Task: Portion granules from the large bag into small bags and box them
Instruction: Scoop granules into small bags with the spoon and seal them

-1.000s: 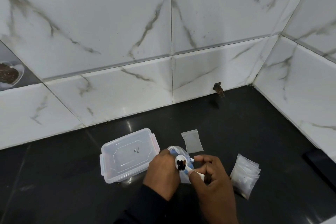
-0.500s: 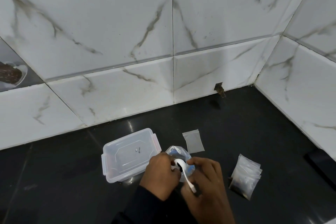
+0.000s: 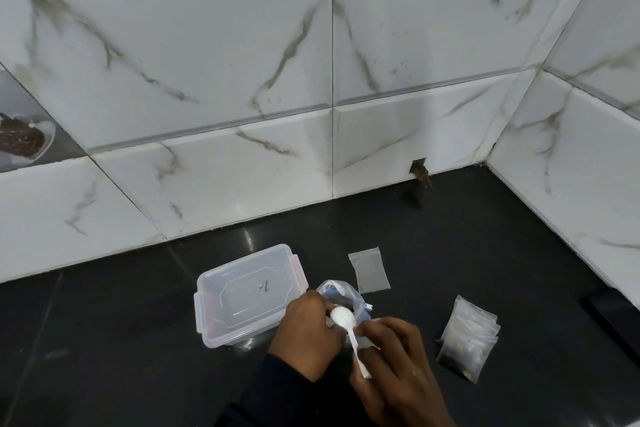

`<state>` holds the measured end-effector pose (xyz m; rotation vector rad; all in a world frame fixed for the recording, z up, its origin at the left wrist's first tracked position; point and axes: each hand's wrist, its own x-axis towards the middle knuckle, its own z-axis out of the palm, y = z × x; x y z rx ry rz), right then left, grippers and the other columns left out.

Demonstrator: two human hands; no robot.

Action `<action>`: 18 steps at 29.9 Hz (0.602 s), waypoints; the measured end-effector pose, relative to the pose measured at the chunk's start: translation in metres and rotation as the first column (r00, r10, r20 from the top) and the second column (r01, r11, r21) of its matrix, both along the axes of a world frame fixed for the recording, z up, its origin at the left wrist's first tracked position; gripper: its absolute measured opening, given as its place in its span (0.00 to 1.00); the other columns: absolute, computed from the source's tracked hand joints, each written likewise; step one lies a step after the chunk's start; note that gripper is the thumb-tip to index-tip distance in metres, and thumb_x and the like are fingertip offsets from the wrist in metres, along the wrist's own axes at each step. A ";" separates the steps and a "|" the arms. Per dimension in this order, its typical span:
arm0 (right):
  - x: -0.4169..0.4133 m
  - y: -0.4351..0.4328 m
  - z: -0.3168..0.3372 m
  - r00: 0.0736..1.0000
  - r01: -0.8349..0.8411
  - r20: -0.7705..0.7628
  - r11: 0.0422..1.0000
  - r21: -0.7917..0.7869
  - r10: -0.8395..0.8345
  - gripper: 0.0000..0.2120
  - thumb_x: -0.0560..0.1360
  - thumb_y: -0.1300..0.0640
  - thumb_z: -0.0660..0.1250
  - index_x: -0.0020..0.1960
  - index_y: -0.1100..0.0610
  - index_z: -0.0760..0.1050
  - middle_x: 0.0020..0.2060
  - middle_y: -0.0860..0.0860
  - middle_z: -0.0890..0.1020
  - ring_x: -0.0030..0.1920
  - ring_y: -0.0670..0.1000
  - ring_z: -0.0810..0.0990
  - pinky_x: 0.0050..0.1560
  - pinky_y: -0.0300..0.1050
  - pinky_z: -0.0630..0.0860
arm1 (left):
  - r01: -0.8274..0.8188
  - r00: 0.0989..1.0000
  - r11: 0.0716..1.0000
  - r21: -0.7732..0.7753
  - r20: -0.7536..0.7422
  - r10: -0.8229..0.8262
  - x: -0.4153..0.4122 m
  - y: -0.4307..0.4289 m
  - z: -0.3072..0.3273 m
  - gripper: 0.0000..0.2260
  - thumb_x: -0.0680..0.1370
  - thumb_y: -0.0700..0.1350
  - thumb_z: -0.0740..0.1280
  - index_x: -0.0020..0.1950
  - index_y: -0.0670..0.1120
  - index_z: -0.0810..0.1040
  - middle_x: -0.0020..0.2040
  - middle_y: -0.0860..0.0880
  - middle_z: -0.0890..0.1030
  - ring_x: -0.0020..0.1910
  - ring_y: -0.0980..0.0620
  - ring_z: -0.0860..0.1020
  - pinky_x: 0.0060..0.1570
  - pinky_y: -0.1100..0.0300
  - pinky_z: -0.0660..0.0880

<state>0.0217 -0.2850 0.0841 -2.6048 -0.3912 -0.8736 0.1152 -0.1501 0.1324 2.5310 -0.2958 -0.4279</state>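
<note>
Now the right hand (image 3: 391,367) pinches the handle of a small white plastic spoon (image 3: 348,329) between thumb and fingers. The spoon's long axis runs from the handle end, low and toward the person, up and slightly left to its bowl, which points away from the person and sits over the mouth of the large clear plastic bag with blue print (image 3: 341,295). Whether the bowl carries granules cannot be told. The left hand (image 3: 308,334), wearing a dark sleeve (image 3: 273,392), is closed on the near left edge of that bag, just left of the spoon bowl and touching it or nearly so.

Just left of the left hand stands a clear rectangular plastic box with a clip-on lid (image 3: 242,295), its long side running left-near to right-far. Beyond the right hand, a flat empty small clear zip bag (image 3: 369,270) lies on the black glossy countertop (image 3: 485,246). To the right of the right hand, apart from it, rests a stack of small clear bags holding dark granules (image 3: 469,340). White marble-pattern wall tiles (image 3: 242,62) rise behind.
</note>
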 end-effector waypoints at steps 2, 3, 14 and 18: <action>0.002 0.000 0.003 0.999 0.001 -0.040 0.999 0.053 0.001 0.16 0.79 0.52 0.62 0.39 0.60 0.82 0.51 0.55 0.83 0.51 0.56 0.77 0.46 0.47 0.78 | 0.028 1.000 1.000 -0.003 0.012 -0.028 0.001 0.002 0.002 0.13 0.74 0.47 0.70 0.58 0.49 0.80 0.59 0.53 0.78 0.55 0.55 0.76 0.51 0.68 0.70; 0.002 -0.001 0.003 0.997 -0.004 -0.074 0.993 0.114 0.012 0.14 0.78 0.53 0.65 0.40 0.59 0.82 0.50 0.54 0.83 0.48 0.54 0.79 0.44 0.45 0.78 | 0.043 0.999 0.999 -0.008 0.016 -0.043 0.002 0.003 0.003 0.13 0.74 0.46 0.70 0.58 0.48 0.80 0.59 0.53 0.77 0.55 0.55 0.76 0.53 0.67 0.72; 0.037 -0.035 0.053 0.752 0.420 -0.659 0.758 0.499 0.017 0.04 0.75 0.58 0.73 0.45 0.49 0.84 0.33 0.43 0.83 0.38 0.39 0.82 0.39 0.29 0.75 | 0.344 0.917 0.930 0.129 -0.258 -0.303 0.000 0.013 -0.010 0.30 0.78 0.42 0.66 0.77 0.54 0.59 0.72 0.52 0.70 0.70 0.53 0.69 0.70 0.63 0.62; 0.054 -0.026 0.051 0.695 0.237 -0.713 0.908 0.345 0.090 0.07 0.73 0.56 0.73 0.40 0.46 0.79 0.33 0.41 0.80 0.37 0.40 0.79 0.36 0.30 0.71 | 0.412 0.904 0.869 0.274 -0.247 -0.350 0.000 0.005 -0.025 0.24 0.80 0.43 0.64 0.76 0.46 0.63 0.75 0.47 0.66 0.71 0.49 0.68 0.70 0.59 0.61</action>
